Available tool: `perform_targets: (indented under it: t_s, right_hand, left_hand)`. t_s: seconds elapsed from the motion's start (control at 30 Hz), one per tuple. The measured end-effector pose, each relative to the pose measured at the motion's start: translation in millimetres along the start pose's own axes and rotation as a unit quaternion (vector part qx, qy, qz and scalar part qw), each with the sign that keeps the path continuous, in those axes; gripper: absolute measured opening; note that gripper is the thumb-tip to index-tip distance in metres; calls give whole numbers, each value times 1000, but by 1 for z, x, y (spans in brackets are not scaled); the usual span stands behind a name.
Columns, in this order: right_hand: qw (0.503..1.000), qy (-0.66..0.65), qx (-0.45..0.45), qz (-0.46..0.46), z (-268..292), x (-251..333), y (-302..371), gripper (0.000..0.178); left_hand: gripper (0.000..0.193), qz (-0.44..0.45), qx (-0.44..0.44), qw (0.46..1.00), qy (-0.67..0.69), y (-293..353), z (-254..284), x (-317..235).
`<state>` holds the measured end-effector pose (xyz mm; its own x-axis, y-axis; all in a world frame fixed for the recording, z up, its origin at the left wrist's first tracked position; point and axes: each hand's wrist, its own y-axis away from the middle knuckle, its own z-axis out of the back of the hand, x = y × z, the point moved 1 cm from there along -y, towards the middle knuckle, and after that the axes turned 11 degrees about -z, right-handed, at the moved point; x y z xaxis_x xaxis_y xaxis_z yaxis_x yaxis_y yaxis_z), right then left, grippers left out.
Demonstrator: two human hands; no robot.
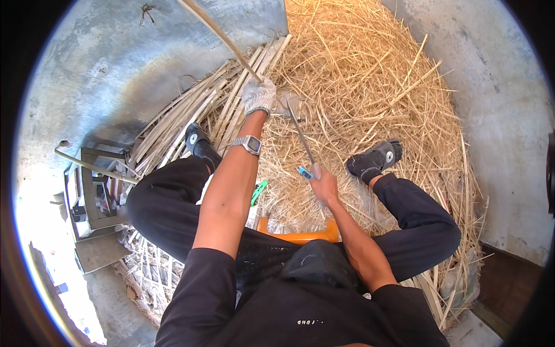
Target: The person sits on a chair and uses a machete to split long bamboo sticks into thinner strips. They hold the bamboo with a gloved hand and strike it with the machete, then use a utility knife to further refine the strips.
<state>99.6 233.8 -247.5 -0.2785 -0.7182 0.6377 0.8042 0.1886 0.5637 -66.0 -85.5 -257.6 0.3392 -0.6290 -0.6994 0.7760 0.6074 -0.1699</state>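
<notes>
My left hand, in a pale knitted glove, is closed round a long wooden strip. The strip slants up and away to the left, past the picture's top edge. My bare right hand grips a knife with a long narrow blade, which points away from me and a little left. Between the blade tip and the gloved hand there is a gap. Beside the right fingers lies or hangs a small blue object; I cannot tell whether the hand touches it. A small green object is near my left forearm.
Loose straw-coloured shavings cover the floor ahead and right. Split strips lie stacked on the left against a grey wall. An orange stool sits between my legs. A wooden box stands by my left knee.
</notes>
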Motion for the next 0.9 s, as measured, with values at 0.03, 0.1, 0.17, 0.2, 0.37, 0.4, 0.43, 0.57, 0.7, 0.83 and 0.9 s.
perform_targets:
  t_s: [0.03,0.1,0.17,0.2,0.37,0.4,0.43,0.57,0.7,0.83,0.9]
  right_hand:
    - [999,-10,-27,13,2,2,-2,26]
    - [996,-30,-80,40,3,6,-4,27]
    - [993,-85,-82,16,13,13,-7,28]
    - [990,-112,-83,5,17,14,-7,29]
    - [997,9,-55,49,-9,-21,-14,32]
    - [997,45,-32,57,-11,-22,-13,33]
    - [998,39,-36,45,-11,-17,-15,33]
    - [996,-26,-86,24,9,0,-13,28]
    - [997,-26,-25,66,-20,15,3,30]
    - [999,39,-27,27,-16,-27,-10,30]
    - [998,41,-34,15,-11,-20,-23,25]
  left_hand:
    - [38,6,5,1000,-9,-5,-3,3]
    - [40,21,21,999,-30,-5,-10,11]
    - [41,8,21,994,-105,15,15,-49]
    - [41,23,4,999,22,-2,-26,1]
    - [39,59,9,994,86,0,-12,25]
    - [39,48,-1,997,65,0,-1,23]
    - [38,38,-11,998,44,1,9,22]
    - [38,35,63,996,-45,16,17,-10]
    - [39,93,-31,992,81,14,37,83]
    - [40,99,52,993,-27,9,20,6]
    - [39,-25,3,992,-123,10,25,10]
